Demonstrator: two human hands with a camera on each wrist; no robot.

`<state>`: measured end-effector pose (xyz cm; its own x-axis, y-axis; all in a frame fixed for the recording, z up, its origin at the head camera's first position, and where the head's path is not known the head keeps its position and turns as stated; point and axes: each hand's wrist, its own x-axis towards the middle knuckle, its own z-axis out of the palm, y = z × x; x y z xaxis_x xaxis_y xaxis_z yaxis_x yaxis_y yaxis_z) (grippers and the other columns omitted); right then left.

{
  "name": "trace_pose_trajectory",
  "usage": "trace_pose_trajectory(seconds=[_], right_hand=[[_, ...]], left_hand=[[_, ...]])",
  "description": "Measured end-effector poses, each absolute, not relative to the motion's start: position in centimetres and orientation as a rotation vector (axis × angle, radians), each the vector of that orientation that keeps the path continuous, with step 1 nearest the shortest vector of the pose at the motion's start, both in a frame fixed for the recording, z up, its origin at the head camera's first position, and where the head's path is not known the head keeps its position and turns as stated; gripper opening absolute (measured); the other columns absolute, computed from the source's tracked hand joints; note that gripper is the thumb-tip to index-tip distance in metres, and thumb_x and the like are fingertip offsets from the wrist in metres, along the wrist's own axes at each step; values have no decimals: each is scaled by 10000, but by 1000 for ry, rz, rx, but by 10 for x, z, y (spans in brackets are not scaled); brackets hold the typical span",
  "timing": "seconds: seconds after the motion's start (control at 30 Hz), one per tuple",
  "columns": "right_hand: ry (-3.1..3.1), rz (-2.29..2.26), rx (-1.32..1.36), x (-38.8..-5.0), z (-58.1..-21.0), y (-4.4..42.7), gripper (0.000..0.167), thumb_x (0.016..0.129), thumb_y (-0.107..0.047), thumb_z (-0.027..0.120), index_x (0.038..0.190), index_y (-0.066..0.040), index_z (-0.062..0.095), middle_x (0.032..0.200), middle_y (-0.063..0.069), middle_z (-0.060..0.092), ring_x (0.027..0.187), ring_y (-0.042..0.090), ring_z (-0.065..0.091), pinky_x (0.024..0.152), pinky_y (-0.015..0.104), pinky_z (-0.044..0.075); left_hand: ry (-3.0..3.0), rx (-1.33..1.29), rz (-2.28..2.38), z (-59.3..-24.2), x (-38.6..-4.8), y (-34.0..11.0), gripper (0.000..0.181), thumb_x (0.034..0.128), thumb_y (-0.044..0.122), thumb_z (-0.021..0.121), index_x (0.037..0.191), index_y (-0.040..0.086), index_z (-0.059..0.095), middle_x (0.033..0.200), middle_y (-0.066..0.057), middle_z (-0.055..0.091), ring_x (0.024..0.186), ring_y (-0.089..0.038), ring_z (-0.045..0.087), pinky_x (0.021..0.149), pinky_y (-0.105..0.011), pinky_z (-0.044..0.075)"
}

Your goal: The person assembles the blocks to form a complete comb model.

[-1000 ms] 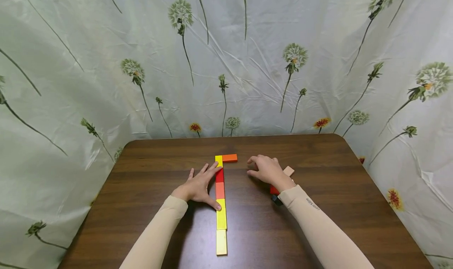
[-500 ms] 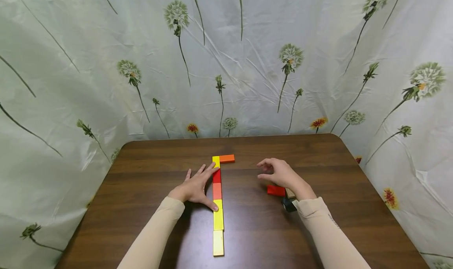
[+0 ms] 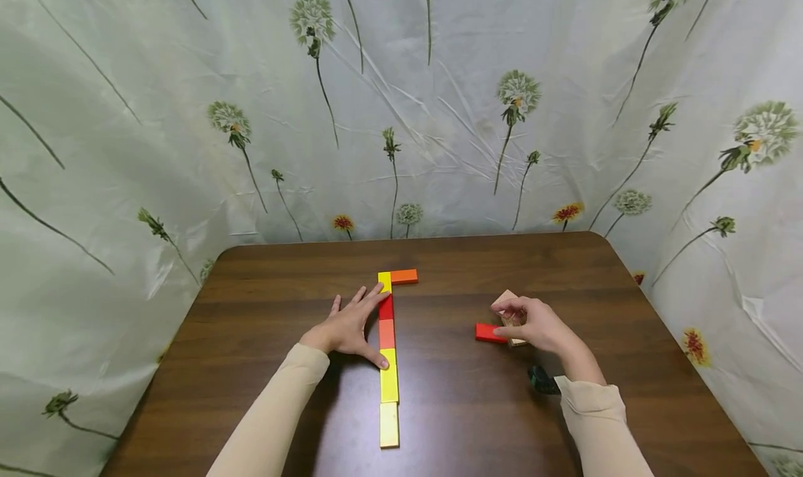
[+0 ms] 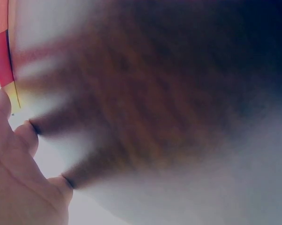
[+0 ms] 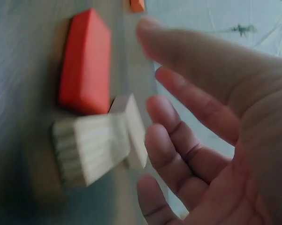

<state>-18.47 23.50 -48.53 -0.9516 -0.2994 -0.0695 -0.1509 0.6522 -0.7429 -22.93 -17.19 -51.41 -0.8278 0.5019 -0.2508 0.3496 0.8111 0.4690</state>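
Down the middle of the table runs a column of flat blocks: yellow, red, salmon, yellow and pale yellow. An orange block juts right from its top. The left hand lies spread along the column, thumb and forefinger touching it. To the right, the right hand hovers over a loose red block and pale wooden blocks. In the right wrist view its fingers are apart beside the red block and a ridged pale block, gripping nothing.
The brown wooden table ends at a hanging floral cloth behind it. A small dark object shows beside the right wrist.
The right hand has moved right and nearer, down over the pale blocks, and the red block beside them is now more exposed. The left hand has stayed on the column.
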Motion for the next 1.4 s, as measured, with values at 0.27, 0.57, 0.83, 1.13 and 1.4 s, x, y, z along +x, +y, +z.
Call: trace_pose_trajectory(seconds=[0.27,0.57,0.83,1.13,1.4], right_hand=[[2684,-1222,-273,-174,-501,246,413,862,-152,907,1222,1,774,818,26,542,743,108,462,648,236,372],[2736,-1239,-228,-170,-512,246,394,828,-161,931,1185,-46,810,809,16,546,761,98,457,657,238,362],[2772,-1210,-174,-170,-516,244,344,833,-153,922,1150,-64,823,842,29,569,819,169,482,689,259,364],[2795,-1175,-180,-171,-515,240,332,828,-162,928,1135,-78,833,831,22,573,821,177,485,692,266,365],[2800,-1112,-201,-176,-512,231,308,825,-167,932,1099,-70,833,819,16,560,803,164,477,687,269,358]], left_hand=[[2632,643,570,-510,-228,-172,1387,627,667,970,1726,265,227,1837,5,91,1699,-388,51,1249,-820,-39],[2633,639,571,-510,-226,-172,1390,626,671,970,1726,258,225,1837,0,89,1698,-393,48,1244,-824,-48],[2635,651,576,-510,-227,-171,1389,630,666,972,1726,254,225,1838,0,85,1697,-399,50,1243,-828,-39],[2625,657,588,-514,-230,-172,1399,622,698,957,1726,253,223,1839,-13,80,1694,-412,45,1234,-835,-53],[2620,672,644,-518,-230,-175,1446,567,795,929,1719,262,236,1838,-4,85,1693,-415,48,1225,-839,-77]])
